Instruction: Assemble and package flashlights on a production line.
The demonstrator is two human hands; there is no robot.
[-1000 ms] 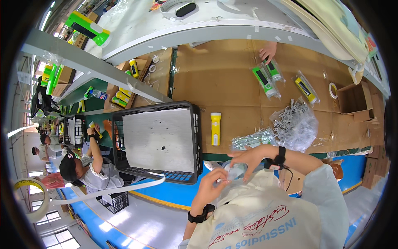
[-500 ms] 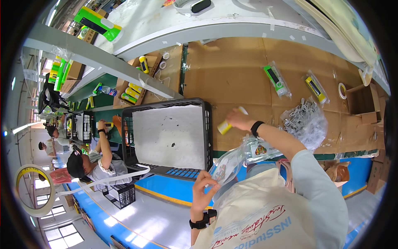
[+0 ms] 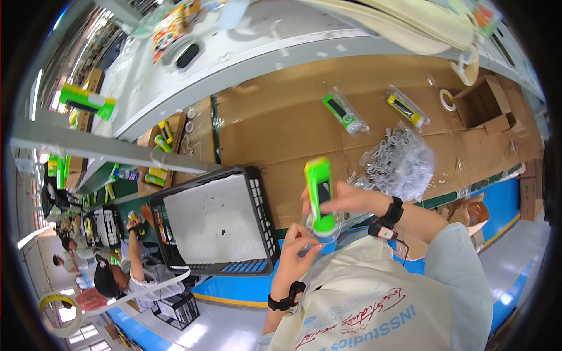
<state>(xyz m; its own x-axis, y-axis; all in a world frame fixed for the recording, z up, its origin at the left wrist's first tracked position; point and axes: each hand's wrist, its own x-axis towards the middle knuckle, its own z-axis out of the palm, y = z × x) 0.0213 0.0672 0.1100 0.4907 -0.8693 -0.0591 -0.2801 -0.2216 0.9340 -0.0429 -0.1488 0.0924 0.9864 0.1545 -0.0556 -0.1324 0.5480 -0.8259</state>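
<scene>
A green and yellow flashlight (image 3: 319,182) with a dark panel is gripped in my right hand (image 3: 350,200), standing roughly upright. Its lower end meets the mouth of a clear plastic bag (image 3: 332,235); whether it is inside is hard to tell. Pinched at the thumb and fingertips of my left hand (image 3: 294,257) is the edge of that bag. Beyond my right hand, a clear bag of white cables (image 3: 401,164) rests on the cardboard-covered bench (image 3: 275,123). Two wrapped flashlights, one green (image 3: 345,112) and one yellow (image 3: 405,111), lie farther back.
On the left stands a black plastic crate (image 3: 266,219) with a white sheet in it. An open cardboard box (image 3: 483,105) and a tape roll (image 3: 447,100) occupy the far right. A grey shelf beam (image 3: 111,140) crosses the left side. A co-worker (image 3: 137,275) sits beyond the crate.
My right hand has come down toward my left, bringing a flashlight to the bag's mouth. My left hand still pinches the bag. The whole view has shifted and tilted.
</scene>
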